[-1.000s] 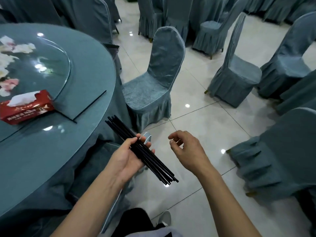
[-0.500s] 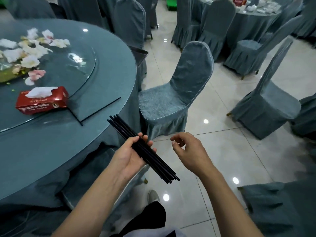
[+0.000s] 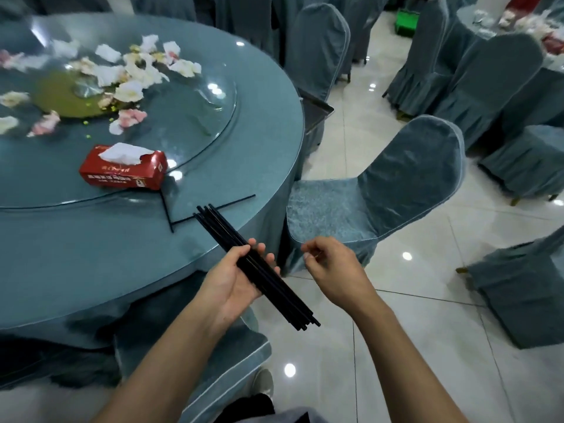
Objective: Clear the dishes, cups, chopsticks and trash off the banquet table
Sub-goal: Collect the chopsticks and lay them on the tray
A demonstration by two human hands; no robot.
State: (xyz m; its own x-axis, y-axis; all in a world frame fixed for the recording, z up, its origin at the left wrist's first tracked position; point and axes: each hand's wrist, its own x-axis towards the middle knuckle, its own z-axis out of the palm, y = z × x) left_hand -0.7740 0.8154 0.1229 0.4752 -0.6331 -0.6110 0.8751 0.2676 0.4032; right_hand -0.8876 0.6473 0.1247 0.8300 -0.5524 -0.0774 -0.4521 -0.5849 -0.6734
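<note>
My left hand (image 3: 235, 279) grips a bundle of several black chopsticks (image 3: 268, 279) just off the near edge of the round banquet table (image 3: 91, 270). Beside the bundle, my right hand (image 3: 332, 270) hangs with loosely curled fingers and holds nothing. Two more black chopsticks (image 3: 195, 216) lie crossed on the table near its edge. A red tissue box (image 3: 123, 170) sits on the glass turntable (image 3: 195, 117). White and pink crumpled tissues (image 3: 131, 71) litter the turntable's middle.
A covered chair (image 3: 375, 203) stands right of the table, another chair (image 3: 317, 47) behind it. More covered chairs (image 3: 494, 83) and a second table (image 3: 494, 22) fill the back right. A chair seat (image 3: 213, 361) sits below my arms. Glossy tiled floor (image 3: 412, 331) lies to the right.
My view has swung left toward the table, bringing more of the turntable and tissues into sight. Both hands keep their pose; the left still holds the bundle.
</note>
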